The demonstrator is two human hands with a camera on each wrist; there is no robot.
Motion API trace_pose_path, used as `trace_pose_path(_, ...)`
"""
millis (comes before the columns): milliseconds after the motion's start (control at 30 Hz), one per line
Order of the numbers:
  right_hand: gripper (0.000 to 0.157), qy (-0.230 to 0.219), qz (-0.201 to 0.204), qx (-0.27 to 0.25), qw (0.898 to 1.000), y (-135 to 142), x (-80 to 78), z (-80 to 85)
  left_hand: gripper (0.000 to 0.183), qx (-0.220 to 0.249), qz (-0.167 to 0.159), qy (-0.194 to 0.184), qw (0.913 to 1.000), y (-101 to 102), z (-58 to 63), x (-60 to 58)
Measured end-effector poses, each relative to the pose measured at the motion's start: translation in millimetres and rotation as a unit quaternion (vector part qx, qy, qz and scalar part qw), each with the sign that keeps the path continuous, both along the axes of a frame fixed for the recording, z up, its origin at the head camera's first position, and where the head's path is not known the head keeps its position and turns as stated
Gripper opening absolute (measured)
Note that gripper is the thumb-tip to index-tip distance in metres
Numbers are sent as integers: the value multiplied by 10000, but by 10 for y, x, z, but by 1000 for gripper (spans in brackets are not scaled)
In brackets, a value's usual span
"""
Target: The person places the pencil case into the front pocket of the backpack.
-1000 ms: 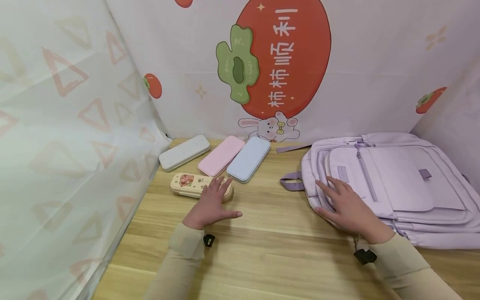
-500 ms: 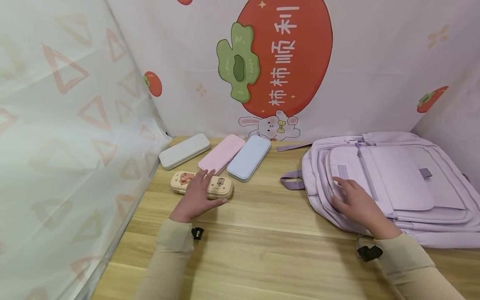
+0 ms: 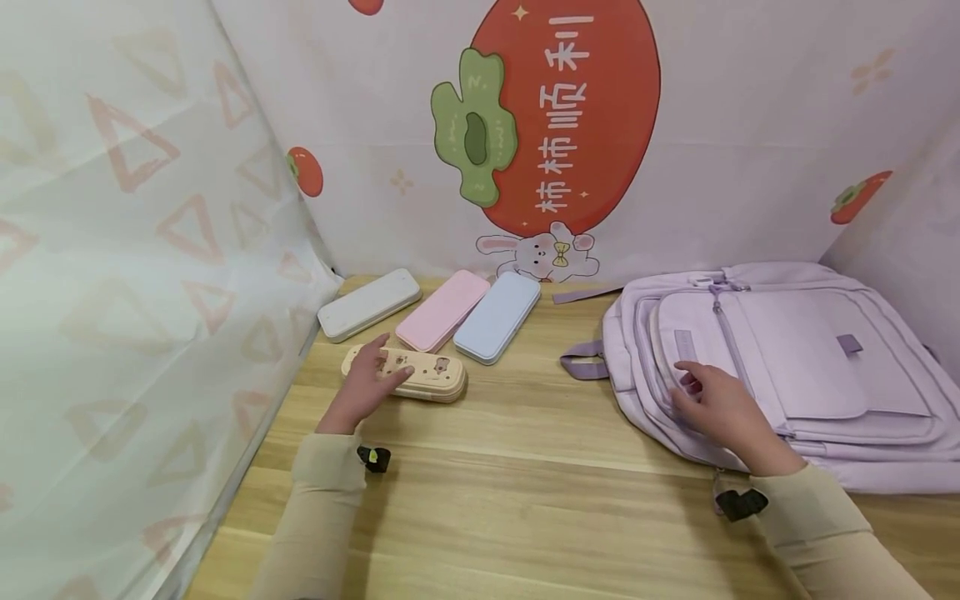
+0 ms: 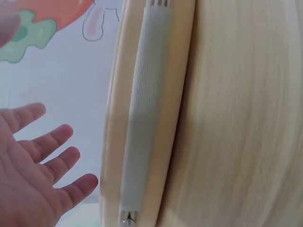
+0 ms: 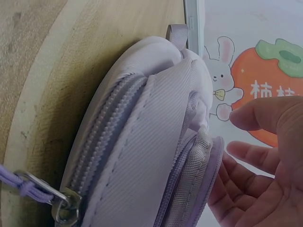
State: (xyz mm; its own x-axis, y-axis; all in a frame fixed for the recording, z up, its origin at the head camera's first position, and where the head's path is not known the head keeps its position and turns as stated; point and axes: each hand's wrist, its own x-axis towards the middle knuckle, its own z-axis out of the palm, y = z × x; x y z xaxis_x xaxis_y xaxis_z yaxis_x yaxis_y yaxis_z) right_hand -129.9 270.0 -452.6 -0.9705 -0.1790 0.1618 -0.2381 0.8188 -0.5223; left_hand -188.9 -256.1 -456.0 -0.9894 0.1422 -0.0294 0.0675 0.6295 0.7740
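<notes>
Left hand [image 3: 365, 387]: fingers [image 4: 54, 140] spread apart. Right hand [image 3: 718, 410]: fingers [image 5: 255, 157] loosely bent. 2 forearms [image 3: 318, 517] extended forward.

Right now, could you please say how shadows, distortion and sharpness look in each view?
Head: soft shadow beside the left sleeve; left wrist: dark shadow along the cream case, table grain bowed; right wrist: grain bowed, backpack zipper teeth distinct.
</notes>
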Motion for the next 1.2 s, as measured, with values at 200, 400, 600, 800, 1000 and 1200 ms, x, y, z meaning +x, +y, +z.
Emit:
trace_pose_path(200, 34, -135, -91, 5, 9999, 11, -30, 3, 82, 407, 377, -165, 9983, -164, 1, -94)
trace_pose_path(400, 25, -285, -130, 94, 9995, 13, -37, 16, 83, -280, 489, -225, 9982, -332, 31, -145)
trace_pose_path(600, 19, -282, -93, 203, 9994, 24, -29, 4, 85, -409, 506, -458, 9968, -446, -3, -187)
trace_pose_path(800, 17, -309, -23, 255, 9992, 42, -25, -4, 90, -180, 425, -846, 9953, -531, -40, -216)
trace_pose_path(1000, 17, -260, 0, 270, 9993, 57, -25, -19, 91, 218, 360, -1258, 9912, -620, -39, -256)
trace_pose_path(1200, 18, -310, 54, 244, 9992, 70, -21, -49, 91, 657, 309, -1719, 9824, -739, -96, -270)
